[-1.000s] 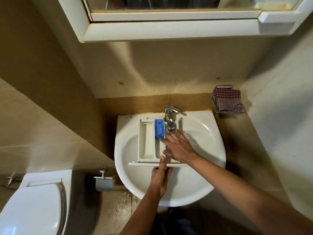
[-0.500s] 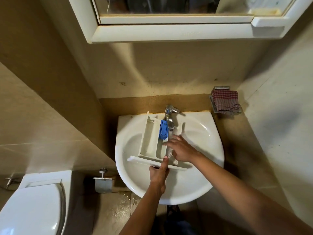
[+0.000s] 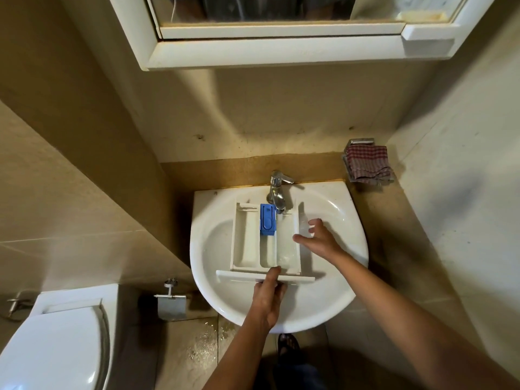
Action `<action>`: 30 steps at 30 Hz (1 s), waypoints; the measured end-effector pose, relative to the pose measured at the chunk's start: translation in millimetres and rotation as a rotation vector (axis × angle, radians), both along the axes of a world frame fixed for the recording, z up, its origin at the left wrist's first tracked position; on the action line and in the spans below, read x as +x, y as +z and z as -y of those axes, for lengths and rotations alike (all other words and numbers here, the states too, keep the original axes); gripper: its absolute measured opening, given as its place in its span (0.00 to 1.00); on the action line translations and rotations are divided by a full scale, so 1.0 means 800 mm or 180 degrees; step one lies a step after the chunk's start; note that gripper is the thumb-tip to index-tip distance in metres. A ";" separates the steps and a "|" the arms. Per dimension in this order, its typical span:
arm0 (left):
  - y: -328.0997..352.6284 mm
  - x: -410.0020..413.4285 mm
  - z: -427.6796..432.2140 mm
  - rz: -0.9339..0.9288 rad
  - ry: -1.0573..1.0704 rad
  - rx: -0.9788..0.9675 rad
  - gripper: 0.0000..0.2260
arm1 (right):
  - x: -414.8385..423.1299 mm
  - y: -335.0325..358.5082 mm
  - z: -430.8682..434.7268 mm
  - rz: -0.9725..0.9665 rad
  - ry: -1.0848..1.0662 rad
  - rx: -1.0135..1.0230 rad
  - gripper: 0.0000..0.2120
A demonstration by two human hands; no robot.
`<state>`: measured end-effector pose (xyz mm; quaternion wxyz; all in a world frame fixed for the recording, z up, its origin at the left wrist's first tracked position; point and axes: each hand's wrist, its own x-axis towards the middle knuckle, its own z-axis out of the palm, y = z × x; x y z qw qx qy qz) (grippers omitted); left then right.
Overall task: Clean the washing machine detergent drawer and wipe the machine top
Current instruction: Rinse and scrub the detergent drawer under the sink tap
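Note:
The white detergent drawer (image 3: 247, 243) lies level in the white sink (image 3: 340, 280), its back end under the chrome tap (image 3: 277, 192). A blue insert (image 3: 267, 219) sits in its middle compartment. Water runs from the tap into the right compartment. My left hand (image 3: 267, 299) grips the drawer's front panel, thumb on top and fingers beneath. At the drawer's right side wall, my right hand (image 3: 318, 240) pinches the wall, with the thumb across it and the fingers curled on the outside. The washing machine is out of view.
A red checked cloth (image 3: 367, 164) hangs on a chrome holder on the wall, right of the sink. A mirror cabinet (image 3: 281, 52) juts out above the sink. At lower left are a toilet (image 3: 56, 347) and a paper holder (image 3: 171, 302).
The drawer was tilted half a second ago and now lies level. My right hand has moved from inside the right compartment out to the drawer's right wall. My left hand keeps its grip.

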<state>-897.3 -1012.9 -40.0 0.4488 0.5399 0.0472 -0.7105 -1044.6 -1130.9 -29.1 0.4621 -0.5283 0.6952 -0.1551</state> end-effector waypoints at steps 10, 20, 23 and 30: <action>0.028 -0.017 -0.006 -0.0233 0.0017 0.0109 0.12 | 0.007 0.008 -0.006 0.0758 0.0087 0.0960 0.24; 0.063 -0.003 -0.008 -0.0193 -0.0145 0.0315 0.16 | 0.016 0.036 -0.017 0.0444 -0.0249 0.0849 0.24; 0.070 0.001 -0.005 -0.0101 -0.0211 0.0404 0.18 | 0.021 0.050 -0.019 0.0306 -0.0233 0.0763 0.23; 0.090 0.009 -0.004 -0.0071 -0.0319 0.0449 0.22 | 0.029 0.078 -0.025 0.0272 -0.0178 0.0884 0.15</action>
